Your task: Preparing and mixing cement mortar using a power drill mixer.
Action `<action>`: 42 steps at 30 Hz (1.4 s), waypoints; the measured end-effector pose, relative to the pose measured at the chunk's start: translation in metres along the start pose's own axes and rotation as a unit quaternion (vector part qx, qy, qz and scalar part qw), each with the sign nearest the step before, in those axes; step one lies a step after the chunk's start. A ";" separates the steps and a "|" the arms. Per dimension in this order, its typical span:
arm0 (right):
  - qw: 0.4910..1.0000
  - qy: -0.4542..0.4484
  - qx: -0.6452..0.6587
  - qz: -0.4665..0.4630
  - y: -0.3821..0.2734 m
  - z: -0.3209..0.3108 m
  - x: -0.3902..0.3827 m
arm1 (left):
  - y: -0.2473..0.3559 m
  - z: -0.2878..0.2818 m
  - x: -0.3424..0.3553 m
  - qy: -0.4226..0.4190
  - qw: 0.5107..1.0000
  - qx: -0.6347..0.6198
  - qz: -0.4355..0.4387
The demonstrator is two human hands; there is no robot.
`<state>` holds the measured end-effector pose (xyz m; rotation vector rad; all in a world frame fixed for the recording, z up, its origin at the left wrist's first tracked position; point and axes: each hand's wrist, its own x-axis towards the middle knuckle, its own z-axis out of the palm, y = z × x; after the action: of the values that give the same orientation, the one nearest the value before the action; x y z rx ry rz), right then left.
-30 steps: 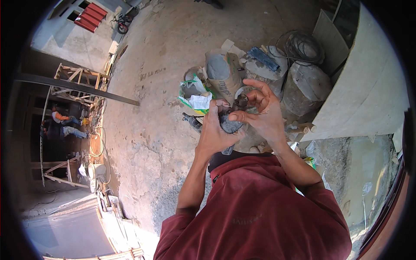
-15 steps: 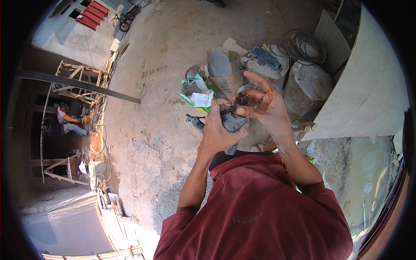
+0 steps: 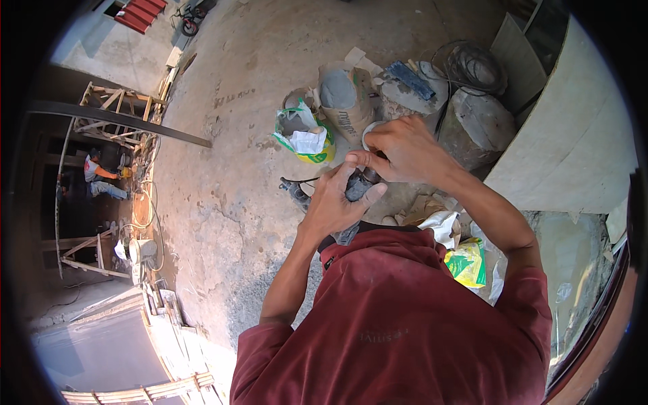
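In front of my waist, my left hand (image 3: 337,202) is closed round a dark, rounded object (image 3: 356,187) coated with grey powder; its kind cannot be made out. Just above it is my right hand (image 3: 412,150), fingers curled in and thumb meeting the left fingertips. Whatever the right fingers hold is hidden behind them. A dark, short round end (image 3: 371,175) shows between the hands at the top of the powdery object.
Beyond my hands stand an open paper sack of grey powder (image 3: 345,111) and a green-white plastic bag (image 3: 314,143). A dusty blue tool (image 3: 412,81), coiled cable (image 3: 477,67) and lumpy sack (image 3: 480,128) lie right. A person (image 3: 101,175) sits far left by wooden trestles (image 3: 118,111).
My right hand has turned over, its raised fingers now curled down toward the left hand. The brown cylinder it pinched is no longer plainly visible. The view has shifted slightly.
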<state>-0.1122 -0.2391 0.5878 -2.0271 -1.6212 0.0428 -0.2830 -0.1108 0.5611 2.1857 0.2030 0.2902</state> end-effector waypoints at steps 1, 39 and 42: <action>0.998 -0.017 -0.042 -0.041 -0.001 0.006 0.001 | 0.000 0.000 -0.005 -0.016 0.999 0.009 -0.033; 0.934 0.021 0.355 -0.043 -0.065 0.059 -0.058 | -0.028 0.015 -0.073 0.105 0.988 -0.082 0.072; 0.936 0.060 0.346 -0.005 -0.077 0.057 -0.064 | -0.029 0.022 -0.069 0.141 0.985 -0.027 0.093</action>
<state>-0.2185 -0.2653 0.5527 -1.4432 -1.2910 0.4179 -0.3442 -0.1276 0.5162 2.1057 0.1456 0.7036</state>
